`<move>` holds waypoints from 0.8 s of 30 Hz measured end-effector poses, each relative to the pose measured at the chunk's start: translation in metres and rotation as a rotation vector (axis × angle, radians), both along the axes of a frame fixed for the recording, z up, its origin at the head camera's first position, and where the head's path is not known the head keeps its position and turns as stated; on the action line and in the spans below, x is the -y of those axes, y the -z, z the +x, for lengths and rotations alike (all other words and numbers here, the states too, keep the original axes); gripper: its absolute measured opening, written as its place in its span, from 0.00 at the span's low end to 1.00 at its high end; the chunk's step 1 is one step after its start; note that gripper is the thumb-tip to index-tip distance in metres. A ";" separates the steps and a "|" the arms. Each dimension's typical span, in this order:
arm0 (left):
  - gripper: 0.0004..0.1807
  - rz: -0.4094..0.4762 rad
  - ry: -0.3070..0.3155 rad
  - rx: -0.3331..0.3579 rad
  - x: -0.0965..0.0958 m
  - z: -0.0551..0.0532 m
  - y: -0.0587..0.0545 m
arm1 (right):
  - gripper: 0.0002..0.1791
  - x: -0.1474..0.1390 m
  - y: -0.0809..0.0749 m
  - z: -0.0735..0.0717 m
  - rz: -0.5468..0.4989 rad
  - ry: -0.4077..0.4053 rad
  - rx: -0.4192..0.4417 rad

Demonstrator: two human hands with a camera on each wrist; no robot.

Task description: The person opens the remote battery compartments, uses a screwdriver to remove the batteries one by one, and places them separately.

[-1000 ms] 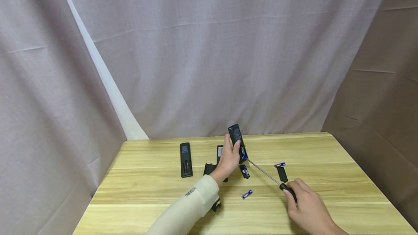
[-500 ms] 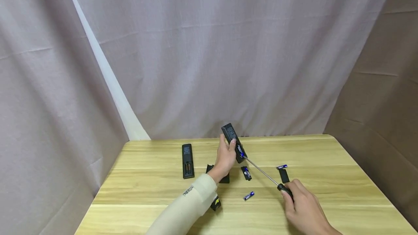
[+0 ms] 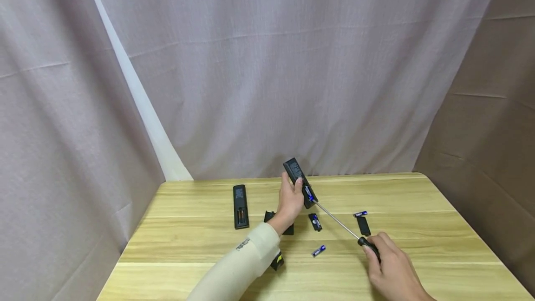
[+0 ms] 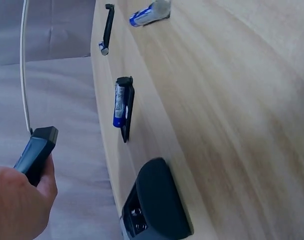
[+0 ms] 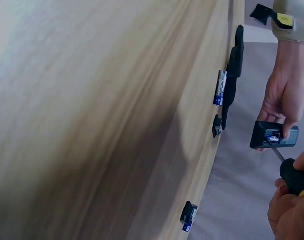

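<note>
My left hand point(image 3: 289, 201) grips a black remote control point(image 3: 295, 169) raised over the back of the table, its back turned toward me. In its uncovered compartment a blue battery point(image 3: 309, 193) shows. My right hand point(image 3: 393, 268) holds a screwdriver point(image 3: 336, 219) by its black handle point(image 5: 295, 176). The thin shaft points up and left, and its tip meets the remote at the lower end of the battery. Below the remote, a second blue battery point(image 4: 120, 105) lies against a black battery cover point(image 4: 126, 131) on the table.
At left lies another black remote point(image 3: 240, 206) with its compartment uncovered. A further black remote point(image 4: 164, 205) is partly hidden behind my left wrist. One loose battery point(image 3: 318, 251) lies nearer me; another battery point(image 3: 360, 213) touches a black cover point(image 3: 363, 225) at right. Grey curtains point(image 3: 292, 82) stand behind.
The raised remote and left hand have shifted slightly left since one second ago, tilting the remote more. The screwdriver tip has stayed at the battery's end; the right hand has barely moved.
</note>
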State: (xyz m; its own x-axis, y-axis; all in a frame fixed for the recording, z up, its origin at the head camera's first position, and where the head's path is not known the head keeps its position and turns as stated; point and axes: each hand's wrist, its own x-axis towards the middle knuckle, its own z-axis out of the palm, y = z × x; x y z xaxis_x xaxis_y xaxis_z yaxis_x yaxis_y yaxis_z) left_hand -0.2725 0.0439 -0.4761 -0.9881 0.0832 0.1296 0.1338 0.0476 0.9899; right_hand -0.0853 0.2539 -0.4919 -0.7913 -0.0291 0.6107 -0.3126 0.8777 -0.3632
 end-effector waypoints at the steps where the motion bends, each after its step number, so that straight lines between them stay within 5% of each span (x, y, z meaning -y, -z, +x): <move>1: 0.15 -0.016 -0.006 -0.005 -0.001 0.001 0.000 | 0.10 0.000 0.000 0.000 0.000 0.000 0.002; 6: 0.17 -0.048 -0.043 0.023 -0.004 0.003 0.000 | 0.08 -0.001 0.001 0.001 -0.004 0.013 0.030; 15: 0.33 0.049 -0.108 0.150 -0.007 0.003 0.000 | 0.09 0.001 0.009 0.002 -0.026 0.029 0.015; 20: 0.39 0.071 -0.106 0.159 -0.006 0.004 0.001 | 0.12 0.002 0.010 0.001 -0.058 0.013 -0.047; 24: 0.39 0.041 -0.103 0.149 -0.004 0.005 0.005 | 0.09 0.003 0.001 0.000 -0.075 0.007 -0.016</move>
State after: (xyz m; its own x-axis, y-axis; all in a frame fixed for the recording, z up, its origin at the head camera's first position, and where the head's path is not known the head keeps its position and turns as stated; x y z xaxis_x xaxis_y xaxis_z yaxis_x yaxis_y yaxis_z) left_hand -0.2677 0.0480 -0.4816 -0.9996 -0.0220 -0.0173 -0.0176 0.0130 0.9998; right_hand -0.0852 0.2506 -0.4933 -0.7814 0.0223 0.6237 -0.3133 0.8502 -0.4230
